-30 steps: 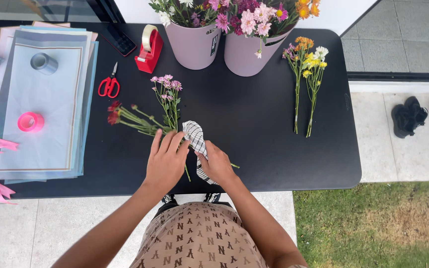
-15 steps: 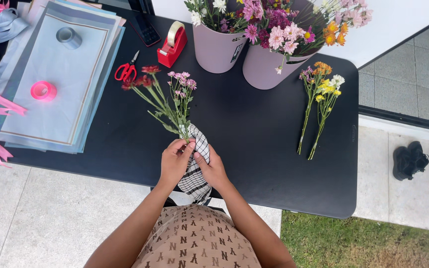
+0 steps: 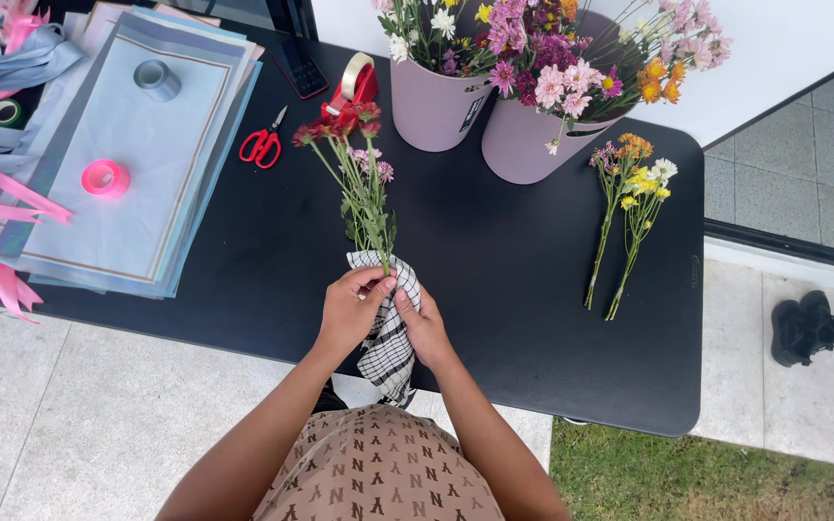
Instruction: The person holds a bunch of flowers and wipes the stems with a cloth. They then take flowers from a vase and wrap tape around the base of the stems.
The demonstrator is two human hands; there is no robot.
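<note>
Here the left hand (image 3: 351, 311) and right hand (image 3: 424, 323) pinch a black-and-white checked cloth (image 3: 388, 333) around the red-and-pink flower stems (image 3: 364, 198) above the black table (image 3: 494, 280); loosened fingers could let stems slip out.

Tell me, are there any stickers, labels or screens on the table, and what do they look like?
Phone: flat dark rectangle at the table's far edge, beside the red tape dispenser; screen dark.
Label: small dark rectangle on the side of the left lilac bucket, too small to make out.

Scissors (image 3: 262, 146) left of 2 flower buckets (image 3: 433, 104), loose stems (image 3: 625, 217) right.
</note>
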